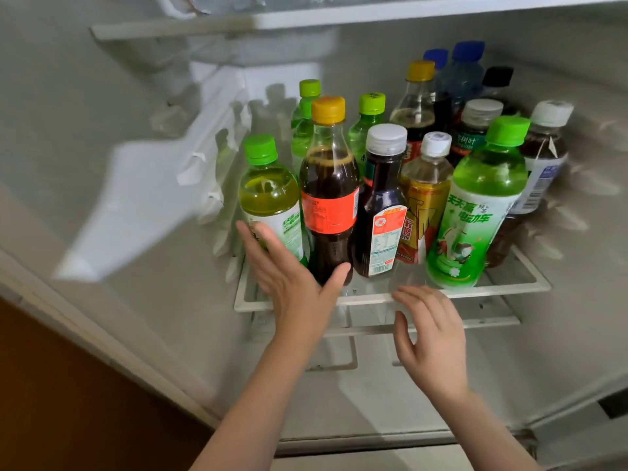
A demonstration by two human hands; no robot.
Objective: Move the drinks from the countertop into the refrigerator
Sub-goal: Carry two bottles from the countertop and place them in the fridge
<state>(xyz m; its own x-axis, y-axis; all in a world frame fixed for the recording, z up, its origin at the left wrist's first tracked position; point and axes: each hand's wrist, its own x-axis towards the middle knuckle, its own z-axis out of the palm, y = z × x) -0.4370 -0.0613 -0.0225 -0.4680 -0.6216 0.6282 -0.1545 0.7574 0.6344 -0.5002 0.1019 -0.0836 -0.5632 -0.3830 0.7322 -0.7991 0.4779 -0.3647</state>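
Note:
Several drink bottles stand upright on a glass shelf (373, 297) inside the open refrigerator. In the front row are a green tea bottle (268, 195), a cola bottle (329, 198) with a yellow cap, a dark bottle (384, 205) with a silver cap, a yellow-labelled bottle (421, 205) and a big green bottle (475, 212). My left hand (289, 270) is spread open against the base of the green tea bottle and the cola bottle, thumb by the cola. Just in front of the shelf edge, my right hand (431, 338) hovers with relaxed fingers and holds nothing.
More bottles with blue, black, white and green caps fill the back of the shelf. An upper shelf (306, 18) hangs overhead. The refrigerator's white left wall (119, 164) and a lower drawer rail (373, 329) are close. A brown floor strip (51, 385) shows at the lower left.

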